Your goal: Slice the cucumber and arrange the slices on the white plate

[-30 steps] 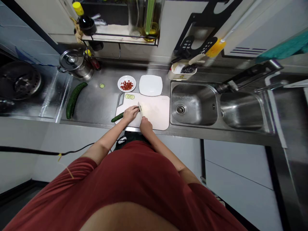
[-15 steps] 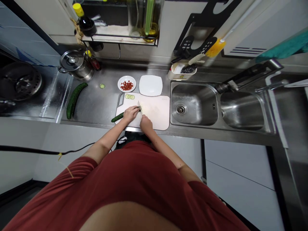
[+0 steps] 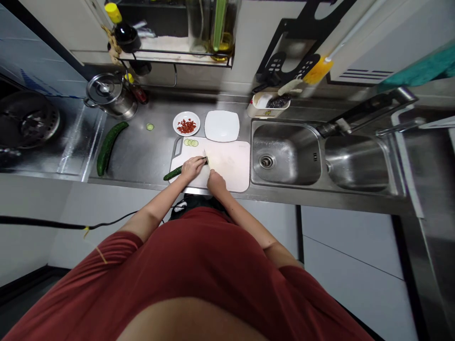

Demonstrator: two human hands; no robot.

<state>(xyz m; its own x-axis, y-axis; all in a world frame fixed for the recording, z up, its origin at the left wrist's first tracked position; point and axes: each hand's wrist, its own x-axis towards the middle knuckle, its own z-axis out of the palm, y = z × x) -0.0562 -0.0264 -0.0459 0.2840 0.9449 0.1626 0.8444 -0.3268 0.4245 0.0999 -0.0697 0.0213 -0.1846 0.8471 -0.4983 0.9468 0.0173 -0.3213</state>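
On the white cutting board (image 3: 231, 177) lies a dark green cucumber (image 3: 172, 174), its near-left end sticking out past the board's edge. My left hand (image 3: 193, 167) is closed over its right part, fingers near the cut end. In my right hand (image 3: 216, 183) is a kitchen knife (image 3: 208, 160), held by the handle, its thin blade upright right beside the left fingertips at the cucumber's end. Several cucumber slices (image 3: 191, 142) overlap at the board's upper left. How far the blade is into the cucumber cannot be made out.
Behind the board stand a plate of chopped red pieces (image 3: 186, 133) and a white square plate (image 3: 222, 126). To the left are a whole cucumber (image 3: 108, 148), a cucumber end piece (image 3: 150, 127) and a steel pot (image 3: 111, 96). A double sink (image 3: 287, 154) lies to the right.
Almost nothing differs. The whole view has shifted very slightly; both hands, the knife and the cucumber keep their places on the board.
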